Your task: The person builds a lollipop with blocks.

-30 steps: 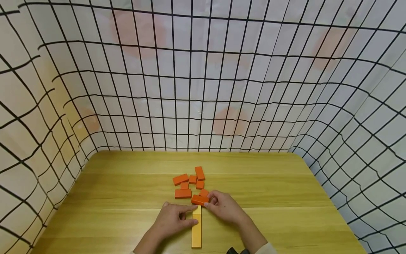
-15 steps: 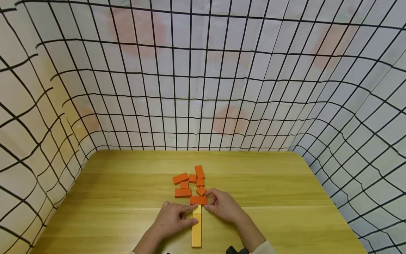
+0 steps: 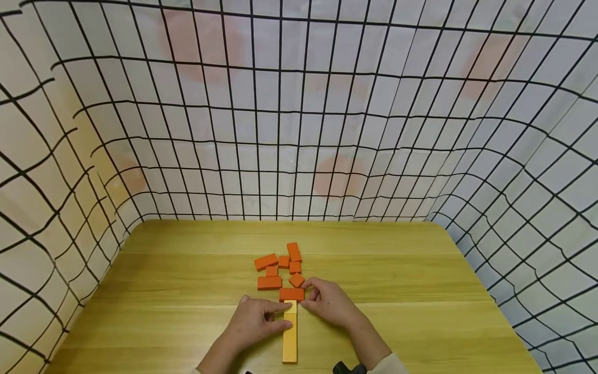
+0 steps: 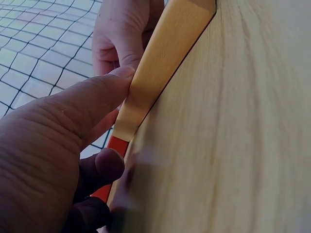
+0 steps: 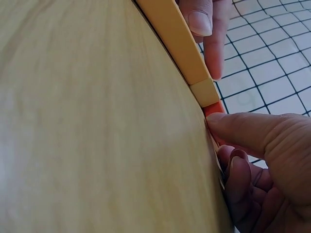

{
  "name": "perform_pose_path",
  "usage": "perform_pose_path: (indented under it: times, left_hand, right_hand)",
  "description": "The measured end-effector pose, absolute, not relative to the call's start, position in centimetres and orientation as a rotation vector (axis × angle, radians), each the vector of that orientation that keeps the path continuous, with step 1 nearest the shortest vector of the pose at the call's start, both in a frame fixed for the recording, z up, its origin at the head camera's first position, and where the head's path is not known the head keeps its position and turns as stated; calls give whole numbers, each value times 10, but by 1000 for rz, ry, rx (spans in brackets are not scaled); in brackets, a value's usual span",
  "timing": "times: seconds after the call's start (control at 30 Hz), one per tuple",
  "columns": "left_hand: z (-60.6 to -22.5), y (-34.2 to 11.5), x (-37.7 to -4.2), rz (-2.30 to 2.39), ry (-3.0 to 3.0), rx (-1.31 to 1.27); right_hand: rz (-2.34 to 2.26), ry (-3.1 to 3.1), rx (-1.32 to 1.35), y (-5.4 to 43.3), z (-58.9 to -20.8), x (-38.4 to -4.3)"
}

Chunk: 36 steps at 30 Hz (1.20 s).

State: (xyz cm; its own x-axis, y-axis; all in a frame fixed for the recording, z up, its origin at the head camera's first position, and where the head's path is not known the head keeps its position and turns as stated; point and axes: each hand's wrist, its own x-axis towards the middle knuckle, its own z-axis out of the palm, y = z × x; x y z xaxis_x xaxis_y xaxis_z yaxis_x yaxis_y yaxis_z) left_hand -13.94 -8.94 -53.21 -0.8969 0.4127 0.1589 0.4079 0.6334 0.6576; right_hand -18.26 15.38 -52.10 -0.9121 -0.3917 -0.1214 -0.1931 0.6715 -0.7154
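A long yellow block (image 3: pixel 289 343) lies lengthwise on the table, with a small pale-yellow block (image 3: pixel 290 307) at its far end. My left hand (image 3: pixel 254 323) rests against these two: index fingertip on the small block, thumb on the long one, as the left wrist view shows from the side. Across the small block's far end lies an orange rectangular block (image 3: pixel 291 294). My right hand (image 3: pixel 333 305) pinches its right end between thumb and index finger; in the right wrist view the thumb is against the orange block (image 5: pixel 214 108). A small orange block (image 3: pixel 296 281) sits turned like a diamond just beyond.
Several more orange blocks lie farther back, among them a rectangular orange block (image 3: pixel 269 283) at left and another orange block (image 3: pixel 294 252) at the back. A black wire grid (image 3: pixel 289 176) with a pale cloth behind it surrounds the wooden table (image 3: pixel 402 270).
The orange rectangular block has turned from slanted to straight across and shifted slightly left against the small yellow block, moved by my right hand. My left hand has stayed in place.
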Motion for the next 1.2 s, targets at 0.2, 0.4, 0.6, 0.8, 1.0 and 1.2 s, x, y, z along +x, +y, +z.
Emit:
perform_pose_path:
  times: [0.2,0.4,0.6,0.8,1.0,1.2]
  left_hand:
    - [-531,-89,-138,1127,2844,698]
    - [-529,-88,-137,1142,2841,704]
    - [-529,-87,-137,1131,2835,682]
    - [-529,-88,-137,1132,2830,691]
    - [-530,-88,-136,1126,2832,685]
    - [-530,-87,-136,1125,2842,690]
  right_hand:
    - [-1072,2621,-463,153,-521,-183]
    - [-1052,2638,-475,153,-520,-183]
    - [-1045,2643,-498,154,-519,-182]
    - [-1054,2638,-514,154,-520,-182]
    - [-1049,2641,-526,155,-521,-182]
    - [-1048,2643,-505,155,-522,-183]
